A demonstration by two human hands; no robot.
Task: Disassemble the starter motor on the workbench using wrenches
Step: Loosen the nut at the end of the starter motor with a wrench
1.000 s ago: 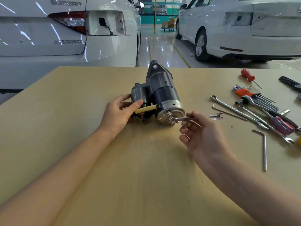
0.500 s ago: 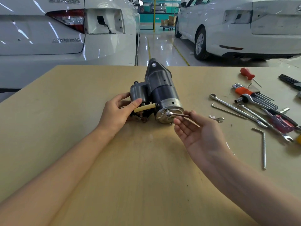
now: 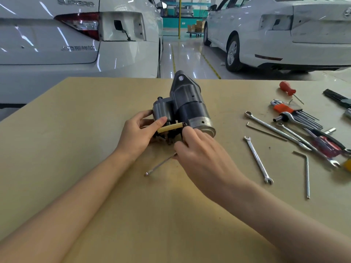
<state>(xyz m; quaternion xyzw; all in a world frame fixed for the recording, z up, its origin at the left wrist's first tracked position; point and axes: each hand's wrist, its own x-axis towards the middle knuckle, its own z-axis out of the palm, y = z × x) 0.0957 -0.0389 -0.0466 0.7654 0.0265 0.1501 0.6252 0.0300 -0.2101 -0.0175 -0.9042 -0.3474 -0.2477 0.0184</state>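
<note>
I find the starter motor (image 3: 187, 109) lying on the workbench (image 3: 76, 130) directly ahead of both hands, its silver end cap toward me. The left hand (image 3: 136, 135) grips the solenoid side, thumb laid across the top by the yellow sleeve (image 3: 170, 128), fingers curled round the far side, steadying the unit. The right hand (image 3: 201, 158) is curled over a small wrench (image 3: 161, 164), whose free end pokes out below and to the left of the knuckles; the working end is hidden under the hand, so I cannot tell whether it sits on a fastener. I judge the step in hand to be working a nut at the terminal area just under the end cap. The next move calls for a firm seat of the wrench head, a short swing, and a steady left hold so the motor does not roll. Spare wrenches (image 3: 258, 160) and hex keys (image 3: 305, 173) lie to the right of the right hand.
</note>
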